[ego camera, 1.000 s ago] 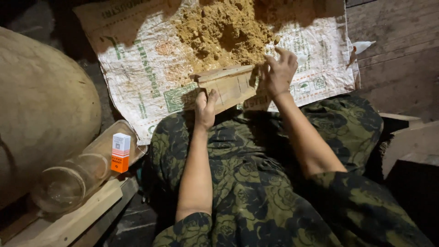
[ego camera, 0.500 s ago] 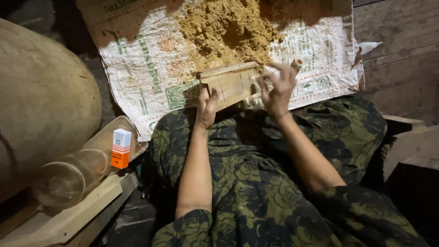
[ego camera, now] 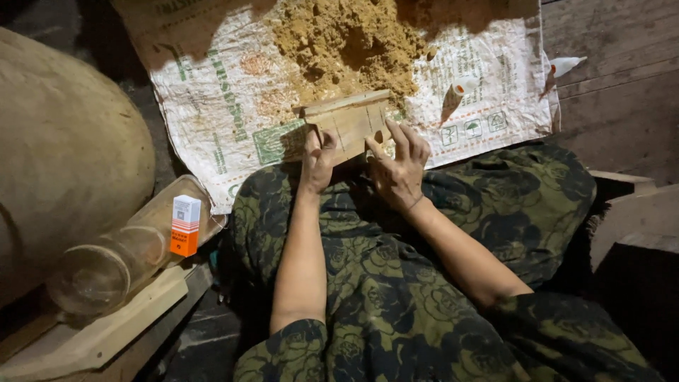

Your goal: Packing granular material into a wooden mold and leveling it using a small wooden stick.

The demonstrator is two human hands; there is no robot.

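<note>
On the near edge of the printed woven sack [ego camera: 212,106], both my hands hold a small pale wooden block [ego camera: 348,122].

My left hand [ego camera: 317,157] grips its left end; my right hand [ego camera: 400,168] clasps the right end, fingers spread. Tan crumbly powder [ego camera: 346,42] is heaped just beyond, a glass jar [ego camera: 120,258] lying far left.

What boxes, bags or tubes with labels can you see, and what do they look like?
Small upright cardboard box: white top, orange bottom, resting on the lying clear glass jar, left.
Flat white woven sack: spread under the sandy powder, green and orange print.
Small white tube: lying on the sack, right, orange-tinted end.
</note>
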